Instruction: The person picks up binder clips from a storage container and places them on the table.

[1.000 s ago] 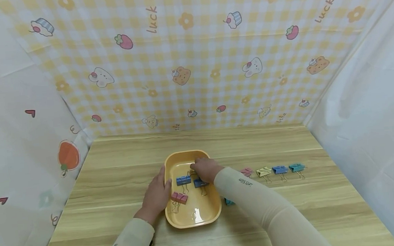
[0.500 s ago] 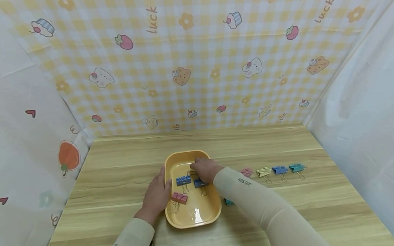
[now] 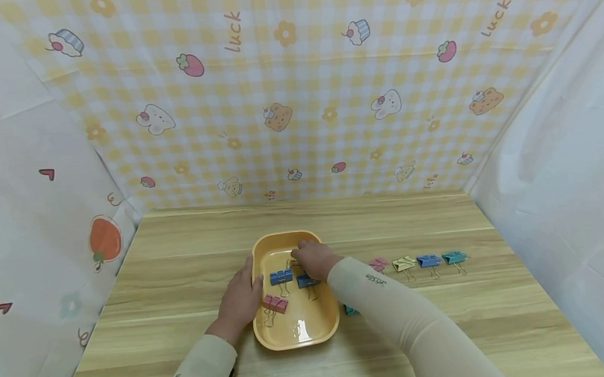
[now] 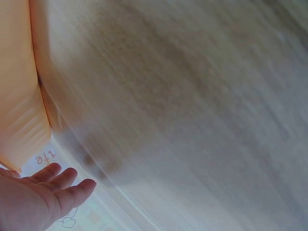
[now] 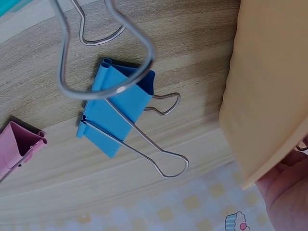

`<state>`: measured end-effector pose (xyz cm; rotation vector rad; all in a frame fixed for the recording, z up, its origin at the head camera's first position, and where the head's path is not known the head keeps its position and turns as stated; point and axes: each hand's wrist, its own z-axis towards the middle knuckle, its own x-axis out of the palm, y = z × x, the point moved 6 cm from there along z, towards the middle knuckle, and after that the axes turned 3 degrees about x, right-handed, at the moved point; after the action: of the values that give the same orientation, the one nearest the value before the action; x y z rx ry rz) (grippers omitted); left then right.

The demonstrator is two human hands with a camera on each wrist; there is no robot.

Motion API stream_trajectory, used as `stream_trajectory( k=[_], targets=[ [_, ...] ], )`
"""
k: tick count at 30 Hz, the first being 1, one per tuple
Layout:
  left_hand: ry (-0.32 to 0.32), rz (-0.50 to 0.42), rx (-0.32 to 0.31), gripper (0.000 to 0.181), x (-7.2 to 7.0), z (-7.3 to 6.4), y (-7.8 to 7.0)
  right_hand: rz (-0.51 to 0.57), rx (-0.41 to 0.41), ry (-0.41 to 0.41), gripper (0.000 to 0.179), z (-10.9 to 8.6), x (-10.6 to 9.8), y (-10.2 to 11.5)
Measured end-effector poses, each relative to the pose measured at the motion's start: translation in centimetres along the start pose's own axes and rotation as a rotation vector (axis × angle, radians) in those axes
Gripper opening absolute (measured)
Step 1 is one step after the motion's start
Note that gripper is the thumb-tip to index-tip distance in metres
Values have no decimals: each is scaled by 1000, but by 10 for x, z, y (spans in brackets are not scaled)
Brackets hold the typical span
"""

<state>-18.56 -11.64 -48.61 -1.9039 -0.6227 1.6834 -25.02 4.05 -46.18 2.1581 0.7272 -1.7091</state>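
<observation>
My left hand [image 3: 238, 301] rests against the left side of a yellow tray [image 3: 298, 345], thumb over the rim. In the left wrist view its fingers [image 4: 72, 192] are nearly straight. Inside the tray, my right hand [image 3: 314, 260] has its fingers curled at the far right, pinching a binder clip whose wire handle [image 3: 295, 263] shows; its body is hidden under the hand. Two blue binder clips, one left [image 3: 281, 276] and one partly under the right hand [image 3: 306, 280], lie in the tray with a pink binder clip [image 3: 275, 303].
Right of the tray stands a row of binder clips: pink [image 3: 378, 264], yellow [image 3: 404, 263], blue [image 3: 429, 260] and teal [image 3: 454, 257]. Another teal clip [image 3: 351, 309] peeks out beside the right sleeve. In the right wrist view a bright blue clip [image 5: 118, 108] lies outside the tray.
</observation>
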Motion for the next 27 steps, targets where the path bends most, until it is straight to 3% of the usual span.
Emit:
stream_trajectory(
  k=[10, 27],
  targets=[
    [-6, -2, 0, 63, 0, 0, -1, -14, 14, -29, 19, 0, -4, -1],
    [0, -4, -16, 62, 0, -1, -1, 110, 34, -58, 38, -8, -16, -2]
  ],
)
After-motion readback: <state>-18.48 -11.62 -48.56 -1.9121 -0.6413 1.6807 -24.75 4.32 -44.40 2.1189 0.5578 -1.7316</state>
